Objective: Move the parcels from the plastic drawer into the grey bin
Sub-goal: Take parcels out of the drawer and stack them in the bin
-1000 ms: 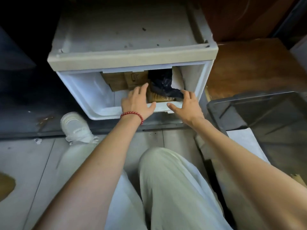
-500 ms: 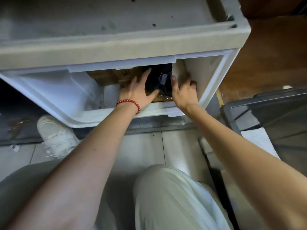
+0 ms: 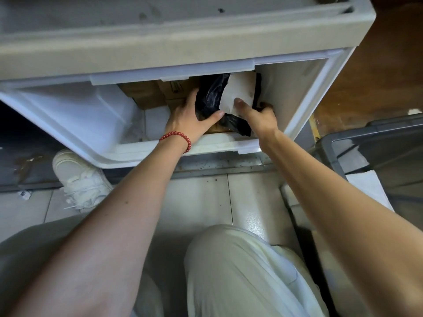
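Black parcel [image 3: 211, 97] between both hands' fingers [image 3: 239, 104]

Both hands reach into the open plastic drawer [image 3: 75, 124]. The left hand [image 3: 186, 118] presses its palm and thumb against the left side of a black parcel [image 3: 210, 97], and the right hand [image 3: 259, 116] grips the same parcel from the right, thumb on its white label [image 3: 240, 92]. Behind the left hand lie brown cardboard parcels [image 3: 158, 92]. A red bead bracelet [image 3: 177, 137] circles the left wrist. To the right of the right forearm stands the grey bin [image 3: 338, 156], with a white parcel [image 3: 368, 186] inside. Left of the left forearm, a white shoe [image 3: 77, 177] rests on the tiled floor [image 3: 201, 200].
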Demonstrator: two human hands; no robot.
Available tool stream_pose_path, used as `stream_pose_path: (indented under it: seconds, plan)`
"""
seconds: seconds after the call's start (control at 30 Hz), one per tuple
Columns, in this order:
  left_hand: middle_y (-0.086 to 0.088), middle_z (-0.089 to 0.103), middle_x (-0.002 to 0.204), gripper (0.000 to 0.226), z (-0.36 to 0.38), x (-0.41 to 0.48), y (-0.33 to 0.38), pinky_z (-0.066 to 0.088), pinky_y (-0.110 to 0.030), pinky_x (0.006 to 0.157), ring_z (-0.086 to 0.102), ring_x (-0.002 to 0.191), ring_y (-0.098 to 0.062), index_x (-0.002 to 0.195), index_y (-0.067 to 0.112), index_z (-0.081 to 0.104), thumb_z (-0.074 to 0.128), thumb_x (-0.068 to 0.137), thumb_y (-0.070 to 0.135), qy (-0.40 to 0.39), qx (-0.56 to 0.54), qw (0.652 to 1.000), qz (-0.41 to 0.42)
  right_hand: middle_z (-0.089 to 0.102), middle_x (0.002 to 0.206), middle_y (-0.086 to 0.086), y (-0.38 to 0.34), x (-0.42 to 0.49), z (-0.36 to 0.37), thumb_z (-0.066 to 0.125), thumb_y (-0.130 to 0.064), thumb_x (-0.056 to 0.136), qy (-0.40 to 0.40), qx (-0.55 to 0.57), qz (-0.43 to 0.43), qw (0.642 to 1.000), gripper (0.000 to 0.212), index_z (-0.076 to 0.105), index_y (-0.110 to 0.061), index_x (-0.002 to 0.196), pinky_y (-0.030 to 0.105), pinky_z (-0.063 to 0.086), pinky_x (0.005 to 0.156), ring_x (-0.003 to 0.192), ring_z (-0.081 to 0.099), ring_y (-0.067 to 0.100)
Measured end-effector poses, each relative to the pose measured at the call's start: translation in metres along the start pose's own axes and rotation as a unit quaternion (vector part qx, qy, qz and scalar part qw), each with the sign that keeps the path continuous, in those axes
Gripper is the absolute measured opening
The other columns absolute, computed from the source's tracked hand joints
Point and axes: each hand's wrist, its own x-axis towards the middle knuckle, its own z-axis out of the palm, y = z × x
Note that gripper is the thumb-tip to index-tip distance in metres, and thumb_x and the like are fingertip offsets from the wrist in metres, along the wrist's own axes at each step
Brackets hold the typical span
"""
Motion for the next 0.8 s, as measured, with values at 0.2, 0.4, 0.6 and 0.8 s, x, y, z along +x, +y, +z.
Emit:
stream_pose_path:
  seconds: [0.2, 0.4, 0.6, 0.8]
  plan:
    - [-0.004, 0.037, 0.148, 0.075, 0.001, 0.004, 0.006, 0.031, -0.024, 0.089, 0.041, 0.129, -0.022, 0.146, 0.024, 0.024, 0.057, 0.087, 0.056, 0.006, -0.137, 0.990, -0.032, 0.058, 0.129, 0.007, 0.016, 0.015, 0.010, 0.077, -0.068, 0.043, -0.038, 0.059, -0.002, 0.998, 0.109, 0.048, -0.015, 0.134, 0.047, 0.051, 0.097, 0.113, 0.061, 0.027]
    - [-0.006, 0.042, 0.141, 0.084, 0.001, 0.010, 0.004, 0.058, -0.028, 0.074, 0.054, 0.118, -0.023, 0.143, 0.017, 0.030, 0.069, 0.079, 0.054, 0.005, -0.310, 0.941, -0.132, 0.056, 0.101, -0.008, 0.009, -0.018, -0.005, 0.080, -0.021, 0.077, -0.048, 0.107, 0.016, 0.993, 0.064, 0.041, -0.012, 0.128, 0.036, 0.054, 0.090, 0.096, 0.063, 0.015]
    - [-0.003, 0.045, 0.143, 0.097, -0.006, -0.006, -0.002, 0.054, -0.031, 0.072, 0.057, 0.111, -0.022, 0.151, 0.025, 0.017, 0.076, 0.076, 0.043, -0.016, -0.369, 0.907, -0.202, 0.059, 0.107, -0.002, 0.016, -0.053, -0.002, 0.073, -0.003, 0.082, -0.077, 0.156, -0.002, 0.985, 0.057, 0.039, -0.015, 0.126, 0.032, 0.057, 0.074, 0.099, 0.062, 0.019]
    - [-0.011, 0.058, 0.129, 0.104, -0.029, -0.057, 0.004, 0.056, -0.056, 0.073, 0.061, 0.109, -0.035, 0.134, 0.021, 0.045, 0.088, 0.046, 0.056, -0.051, -0.525, 0.821, -0.218, 0.054, 0.111, -0.006, 0.023, -0.094, -0.010, 0.077, -0.001, 0.076, -0.091, 0.153, -0.064, 0.982, 0.057, 0.046, -0.023, 0.118, 0.046, 0.053, 0.094, 0.117, 0.058, 0.025]
